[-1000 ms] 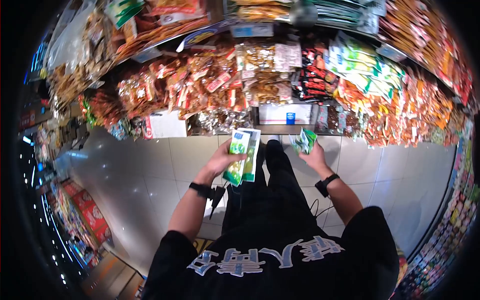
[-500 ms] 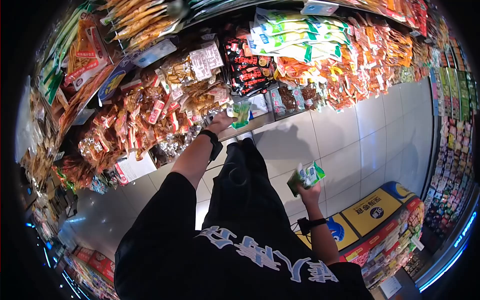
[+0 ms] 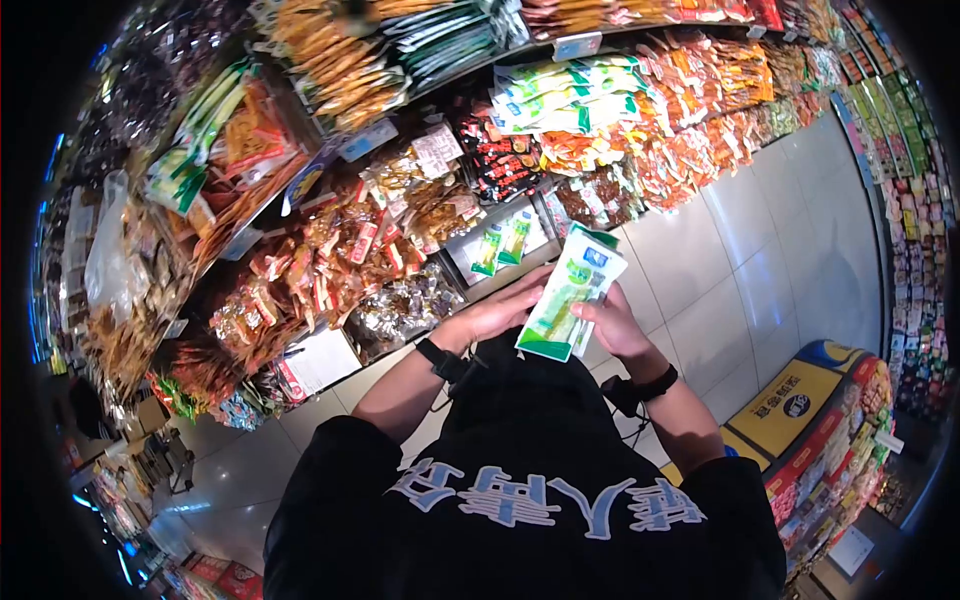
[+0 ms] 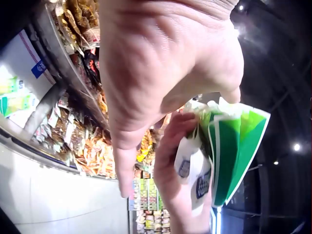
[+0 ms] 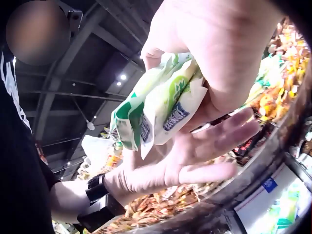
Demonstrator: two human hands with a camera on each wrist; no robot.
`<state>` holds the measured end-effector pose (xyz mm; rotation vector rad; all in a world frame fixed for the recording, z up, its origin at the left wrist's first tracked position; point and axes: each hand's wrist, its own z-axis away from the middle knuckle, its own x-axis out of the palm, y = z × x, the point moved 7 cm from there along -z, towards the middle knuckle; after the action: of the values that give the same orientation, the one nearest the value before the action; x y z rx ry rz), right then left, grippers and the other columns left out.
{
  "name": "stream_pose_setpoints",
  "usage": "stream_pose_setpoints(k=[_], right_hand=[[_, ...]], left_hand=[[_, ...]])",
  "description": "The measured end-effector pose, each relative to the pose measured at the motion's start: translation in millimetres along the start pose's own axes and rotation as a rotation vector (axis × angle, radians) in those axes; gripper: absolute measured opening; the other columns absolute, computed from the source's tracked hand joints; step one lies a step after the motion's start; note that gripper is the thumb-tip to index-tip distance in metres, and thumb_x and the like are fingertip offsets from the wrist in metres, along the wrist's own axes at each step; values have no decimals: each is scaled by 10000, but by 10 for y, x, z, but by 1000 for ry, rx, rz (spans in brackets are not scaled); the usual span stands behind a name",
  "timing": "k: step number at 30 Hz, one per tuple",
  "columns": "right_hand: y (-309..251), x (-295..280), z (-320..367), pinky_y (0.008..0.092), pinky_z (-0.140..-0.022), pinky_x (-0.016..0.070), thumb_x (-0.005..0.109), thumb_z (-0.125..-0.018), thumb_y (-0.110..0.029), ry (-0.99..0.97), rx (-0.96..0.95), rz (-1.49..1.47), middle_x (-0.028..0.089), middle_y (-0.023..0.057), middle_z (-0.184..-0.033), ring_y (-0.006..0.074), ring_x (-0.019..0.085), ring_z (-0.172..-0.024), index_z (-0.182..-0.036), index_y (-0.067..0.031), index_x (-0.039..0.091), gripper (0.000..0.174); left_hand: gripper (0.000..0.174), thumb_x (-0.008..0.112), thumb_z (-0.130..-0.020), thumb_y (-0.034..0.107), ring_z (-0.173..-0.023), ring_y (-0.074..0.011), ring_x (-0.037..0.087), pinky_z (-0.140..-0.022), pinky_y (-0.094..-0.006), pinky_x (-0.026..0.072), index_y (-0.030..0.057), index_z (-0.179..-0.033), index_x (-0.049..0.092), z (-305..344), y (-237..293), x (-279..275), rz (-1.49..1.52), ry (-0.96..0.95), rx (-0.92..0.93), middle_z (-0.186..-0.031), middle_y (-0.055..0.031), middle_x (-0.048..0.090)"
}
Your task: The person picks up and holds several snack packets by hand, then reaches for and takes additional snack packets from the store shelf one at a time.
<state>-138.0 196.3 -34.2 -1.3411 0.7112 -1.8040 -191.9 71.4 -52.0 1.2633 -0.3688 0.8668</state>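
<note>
My right hand (image 3: 615, 322) holds a small stack of flat green-and-white snack packets (image 3: 570, 300), its thumb across the top one. In the right wrist view the packets (image 5: 163, 105) fan slightly apart under that hand's fingers. Close beside the stack is my left hand (image 3: 500, 310), its fingers stretched out straight. The left wrist view shows this left hand (image 4: 161, 63) spread, thumb tip overlapping the packets' edge. Two similar green packets (image 3: 502, 243) lie on the white bottom of a shelf compartment (image 3: 468, 262), just beyond the left hand.
Bagged brown snacks (image 3: 330, 245) fill the shelf left of the compartment; black-and-red packs (image 3: 503, 165) and orange packs (image 3: 690, 160) lie to its right. More green-and-white packs (image 3: 575, 95) are heaped above. A yellow-and-red display stand (image 3: 790, 405) is behind on the right, on the tiled floor.
The left hand reached into the compartment with green packets, then came back empty beside the right hand. Two packets now lie there. The right hand rose from low right to in front of the body.
</note>
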Motion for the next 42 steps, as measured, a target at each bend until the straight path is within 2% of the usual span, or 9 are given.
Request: stream_pose_setpoints(k=[4,6,15,17,23,27,31,35,42], right_hand=[[-189,494,-70,359,-980,474,685,-832,-74,-49,-36,-28,584,91,-1232,193,583,-1133,-1360,-14,386,610],[-395,745,-31,347,-991,457,688,-837,-84,-119,-78,88,580,91,-1222,174,564,-1140,-1356,-8,383,607],[-922,1149,214,353,-984,441,708,-849,-156,-267,-319,758,506,123,-1293,184,500,-1198,-1352,8,408,608],[-1036,1196,356,347,-1031,408,667,-871,-159,-306,-253,567,505,108,-1283,169,507,-1204,-1410,22,317,668],[-1372,651,861,327,-970,446,603,-917,-54,-323,-289,342,563,111,-1238,163,544,-1142,-1375,26,367,521],[-1462,361,1160,309,-940,468,604,-917,-16,-285,-337,249,587,107,-1227,136,570,-1102,-1313,15,434,433],[-1700,-121,1447,291,-879,505,633,-902,-5,-219,-297,151,660,83,-1110,124,629,-996,-1217,27,543,329],[-1754,-426,1624,295,-863,519,639,-892,1,-241,-117,25,675,81,-1087,134,649,-972,-1181,18,579,296],[-1771,-625,1815,307,-883,514,614,-894,-3,-266,-84,-201,665,86,-1096,149,647,-980,-1172,9,574,281]], left_hand=[[828,461,-926,630,-1325,-323,446,-1102,-495,379,104,-1523,232,216,-98,79,249,-23,43,-1496,-140,377],[834,475,-905,649,-1282,-381,478,-1041,-627,393,91,-1498,293,313,43,183,350,15,149,-1465,-168,413],[628,388,-998,472,-1167,-299,591,-978,-446,501,28,-1442,375,891,528,850,323,307,402,-1351,-193,528],[606,390,-1000,446,-1160,-295,596,-973,-440,506,25,-1435,382,870,593,1084,197,323,491,-1338,-194,538],[461,574,-946,168,-1097,-227,613,-943,-363,516,17,-1353,417,434,516,1625,104,664,733,-1243,-142,584],[500,629,-904,23,-1081,-167,592,-924,-325,500,31,-1346,396,158,442,1955,-29,732,841,-1224,-100,580],[504,661,-883,22,-1089,-169,591,-933,-336,497,27,-1314,400,-98,312,2401,-68,758,880,-1216,-100,582],[538,671,-871,15,-1099,-180,593,-947,-340,497,31,-1329,389,-259,135,2643,-43,750,911,-1219,-104,582],[571,672,-864,13,-1127,-200,585,-970,-371,489,37,-1348,371,-95,-184,2824,24,800,1019,-1248,-109,561]])
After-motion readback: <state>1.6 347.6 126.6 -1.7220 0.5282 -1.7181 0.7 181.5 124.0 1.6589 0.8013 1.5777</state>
